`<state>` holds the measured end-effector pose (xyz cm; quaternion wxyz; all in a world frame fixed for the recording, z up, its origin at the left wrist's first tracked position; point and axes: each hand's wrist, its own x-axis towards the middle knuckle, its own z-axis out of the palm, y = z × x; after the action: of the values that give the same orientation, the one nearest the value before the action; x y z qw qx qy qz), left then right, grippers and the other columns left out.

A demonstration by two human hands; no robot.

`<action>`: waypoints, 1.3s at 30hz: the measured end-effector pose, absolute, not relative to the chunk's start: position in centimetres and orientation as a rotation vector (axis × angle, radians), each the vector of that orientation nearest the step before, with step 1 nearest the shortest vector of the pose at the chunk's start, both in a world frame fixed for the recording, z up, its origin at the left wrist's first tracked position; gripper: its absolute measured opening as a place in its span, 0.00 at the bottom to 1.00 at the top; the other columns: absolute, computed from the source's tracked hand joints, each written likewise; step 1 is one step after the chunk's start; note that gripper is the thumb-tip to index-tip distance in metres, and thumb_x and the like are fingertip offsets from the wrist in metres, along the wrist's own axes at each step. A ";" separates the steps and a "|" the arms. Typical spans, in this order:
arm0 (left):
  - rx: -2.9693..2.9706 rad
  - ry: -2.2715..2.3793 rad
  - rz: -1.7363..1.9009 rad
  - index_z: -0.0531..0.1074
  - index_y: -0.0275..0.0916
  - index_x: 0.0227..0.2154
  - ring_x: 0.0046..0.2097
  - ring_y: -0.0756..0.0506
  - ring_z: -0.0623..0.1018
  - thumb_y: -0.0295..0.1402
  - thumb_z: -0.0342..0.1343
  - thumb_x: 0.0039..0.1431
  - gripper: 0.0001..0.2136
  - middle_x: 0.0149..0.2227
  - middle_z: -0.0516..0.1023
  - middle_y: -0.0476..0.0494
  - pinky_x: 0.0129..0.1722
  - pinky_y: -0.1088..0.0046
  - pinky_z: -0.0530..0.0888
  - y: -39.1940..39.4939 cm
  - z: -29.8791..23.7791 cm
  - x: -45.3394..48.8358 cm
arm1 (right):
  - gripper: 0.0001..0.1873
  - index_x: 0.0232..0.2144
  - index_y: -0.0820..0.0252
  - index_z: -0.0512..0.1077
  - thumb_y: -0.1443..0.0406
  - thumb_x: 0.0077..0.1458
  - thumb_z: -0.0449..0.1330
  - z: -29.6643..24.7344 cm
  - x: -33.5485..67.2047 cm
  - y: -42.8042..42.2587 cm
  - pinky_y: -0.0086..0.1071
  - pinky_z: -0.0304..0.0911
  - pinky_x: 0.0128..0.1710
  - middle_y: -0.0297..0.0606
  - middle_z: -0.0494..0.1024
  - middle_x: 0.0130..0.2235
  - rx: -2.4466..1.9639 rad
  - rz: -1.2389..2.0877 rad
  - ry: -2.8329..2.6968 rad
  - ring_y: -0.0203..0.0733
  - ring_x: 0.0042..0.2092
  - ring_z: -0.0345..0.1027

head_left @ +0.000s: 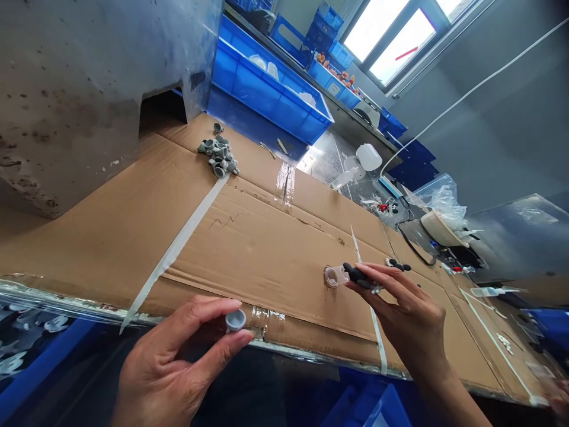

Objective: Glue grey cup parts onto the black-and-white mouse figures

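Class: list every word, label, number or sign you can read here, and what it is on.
None can be read.
White label on a far blue bin: too small to read.
The cardboard, grey cup and black part show no print.

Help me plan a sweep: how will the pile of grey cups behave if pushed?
Likely light: the left hand pinches one grey cup between two fingers. The pile of grey cups lies loose, so it would probably scatter; round rims may roll on the cardboard.
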<state>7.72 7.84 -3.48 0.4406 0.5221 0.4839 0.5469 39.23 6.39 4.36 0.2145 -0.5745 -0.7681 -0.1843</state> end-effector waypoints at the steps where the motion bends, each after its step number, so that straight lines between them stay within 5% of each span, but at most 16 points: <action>1: 1.291 1.185 1.371 0.84 0.54 0.36 0.32 0.53 0.84 0.41 0.73 0.52 0.08 0.35 0.86 0.59 0.38 0.91 0.77 7.8 -3.5 7.7 | 0.09 0.47 0.58 0.80 0.64 0.65 0.66 4.4 39.2 6.4 0.35 0.75 0.41 0.40 0.83 0.43 -1.591 -0.499 -2.132 0.43 0.40 0.80; 17: 1.330 1.202 1.346 0.85 0.58 0.40 0.39 0.50 0.86 0.43 0.70 0.55 0.09 0.41 0.87 0.58 0.43 0.90 0.77 7.9 -3.5 7.6 | 0.12 0.47 0.47 0.81 0.59 0.61 0.69 5.1 39.3 4.2 0.29 0.75 0.40 0.33 0.82 0.45 -1.761 -0.127 -1.714 0.39 0.42 0.78; 22: 1.007 1.206 1.272 0.86 0.51 0.35 0.33 0.46 0.87 0.41 0.74 0.46 0.11 0.35 0.88 0.51 0.38 0.86 0.80 7.6 -3.2 7.9 | 0.13 0.46 0.45 0.82 0.59 0.58 0.70 5.4 38.7 3.4 0.30 0.76 0.45 0.32 0.84 0.45 -1.816 -0.018 -1.556 0.42 0.45 0.80; 28: 0.813 1.180 1.239 0.87 0.47 0.33 0.29 0.46 0.86 0.38 0.78 0.38 0.15 0.30 0.87 0.47 0.35 0.88 0.79 6.6 -3.0 8.5 | 0.13 0.43 0.49 0.83 0.56 0.55 0.72 5.2 37.2 2.5 0.33 0.80 0.40 0.33 0.87 0.37 -1.841 0.074 -1.370 0.45 0.36 0.83; 32: 0.631 1.018 1.293 0.87 0.47 0.32 0.31 0.43 0.87 0.36 0.79 0.38 0.14 0.32 0.88 0.44 0.38 0.81 0.82 5.9 -2.6 9.7 | 0.15 0.45 0.48 0.83 0.56 0.54 0.72 4.8 34.7 1.0 0.35 0.78 0.49 0.34 0.87 0.43 -1.791 0.168 -1.299 0.47 0.44 0.82; 39: 0.332 0.958 1.333 0.86 0.43 0.29 0.28 0.43 0.86 0.37 0.82 0.33 0.17 0.30 0.87 0.44 0.31 0.79 0.83 5.5 -2.0 11.2 | 0.15 0.51 0.44 0.80 0.59 0.62 0.67 2.7 30.2 0.5 0.27 0.76 0.51 0.33 0.86 0.47 -1.534 0.342 -1.652 0.46 0.47 0.82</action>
<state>11.20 5.52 -2.04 0.6695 0.1472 0.4248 0.5913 30.17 0.49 2.70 0.4176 -0.6115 -0.6582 0.1361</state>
